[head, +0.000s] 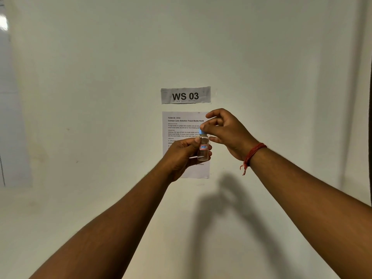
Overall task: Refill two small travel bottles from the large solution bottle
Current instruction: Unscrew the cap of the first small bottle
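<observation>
Both arms raised in front of the wall, centre of view. Left hand (184,153) grips a small clear travel bottle (203,148) upright, fingers wrapped round the body, thumb on the near side by the red-bordered label. Right hand (225,130) sits on top: thumb and forefinger clamped on the blue cap (201,131), the other fingers curled loosely and clear of it.

Step in hand: cap work on one travel bottle. Can't tell from this view whether it's coming off or going on. The bottle looks clear through most of its height; liquid level not readable, so I can't say if it's filled yet.

The large solution bottle and second travel bottle are not in view. No bench visible either; the camera points at the wall.

Behind the hands: a taped sheet (181,125) headed "Contact Lens Solution Travel Bottle Refill", and above it a "WS 03" sign (185,95). Red thread band (252,155) on the right wrist.

Next move, my read: keep the left grip firm and the bottle vertical while the right twists the cap. If it's coming off, park the cap somewhere reachable, then fetch the large bottle. Small neck, so pouring will need close alignment and a slow tilt; spill risk is there.
</observation>
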